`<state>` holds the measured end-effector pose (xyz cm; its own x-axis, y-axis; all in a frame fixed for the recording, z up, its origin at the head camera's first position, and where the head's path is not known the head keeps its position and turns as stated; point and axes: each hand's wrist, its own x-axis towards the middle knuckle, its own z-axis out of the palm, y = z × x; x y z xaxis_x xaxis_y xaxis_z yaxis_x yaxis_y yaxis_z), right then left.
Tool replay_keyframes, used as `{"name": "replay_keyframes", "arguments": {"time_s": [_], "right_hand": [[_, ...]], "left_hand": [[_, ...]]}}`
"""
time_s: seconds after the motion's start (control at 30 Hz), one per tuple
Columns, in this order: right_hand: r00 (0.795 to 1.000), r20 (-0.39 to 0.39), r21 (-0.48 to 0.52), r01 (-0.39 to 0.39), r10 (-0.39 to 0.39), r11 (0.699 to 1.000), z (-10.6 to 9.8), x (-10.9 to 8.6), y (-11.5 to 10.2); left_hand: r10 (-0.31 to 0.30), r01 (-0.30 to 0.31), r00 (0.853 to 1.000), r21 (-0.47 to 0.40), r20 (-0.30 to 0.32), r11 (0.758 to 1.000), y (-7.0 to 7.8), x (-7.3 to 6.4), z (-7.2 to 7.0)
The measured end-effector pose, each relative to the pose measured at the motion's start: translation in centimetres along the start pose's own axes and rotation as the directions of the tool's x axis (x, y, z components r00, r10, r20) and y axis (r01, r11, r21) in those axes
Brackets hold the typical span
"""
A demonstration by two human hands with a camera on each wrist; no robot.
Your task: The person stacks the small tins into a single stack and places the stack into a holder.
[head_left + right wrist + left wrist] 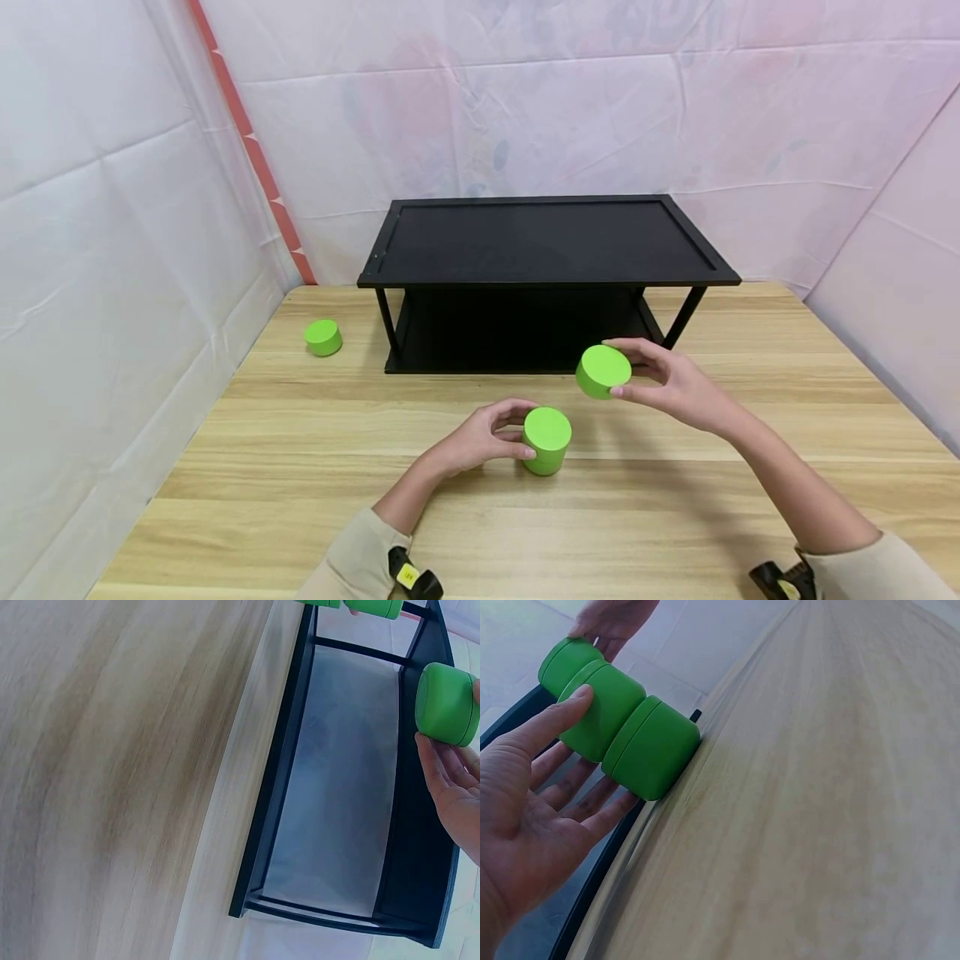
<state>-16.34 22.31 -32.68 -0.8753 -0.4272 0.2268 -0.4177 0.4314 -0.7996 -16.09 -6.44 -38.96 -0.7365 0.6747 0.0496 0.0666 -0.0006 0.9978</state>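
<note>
Two small round green tins stand stacked on the table in the head view, the upper tin (547, 430) on the lower tin (543, 468). My left hand (474, 439) grips the stack from its left side, thumb in front and fingers behind; the left wrist view shows the thumb on the upper tin (600, 712). To the right and higher, my right hand (684, 390) holds a third green tin (603, 372) between thumb and fingers, slightly tilted and raised over the table. The right wrist view shows fingers under this tin (444, 705).
A black two-tier shelf (532, 242) stands at the back of the wooden table (300, 467). One more green tin (323, 338) sits left of the shelf. White sheeting (112, 208) hangs along the left, back and right sides.
</note>
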Motion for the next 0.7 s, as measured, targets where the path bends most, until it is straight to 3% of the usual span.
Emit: {"name": "replay_keyframes", "arguments": {"time_s": [0.7], "right_hand": [[0.999,0.037,0.014,0.027,-0.028,1.0,0.96,0.12,-0.49]], "left_hand": [[0.003,-0.003,1.0,-0.009,-0.001,1.0,0.06,0.01,-0.02]]}}
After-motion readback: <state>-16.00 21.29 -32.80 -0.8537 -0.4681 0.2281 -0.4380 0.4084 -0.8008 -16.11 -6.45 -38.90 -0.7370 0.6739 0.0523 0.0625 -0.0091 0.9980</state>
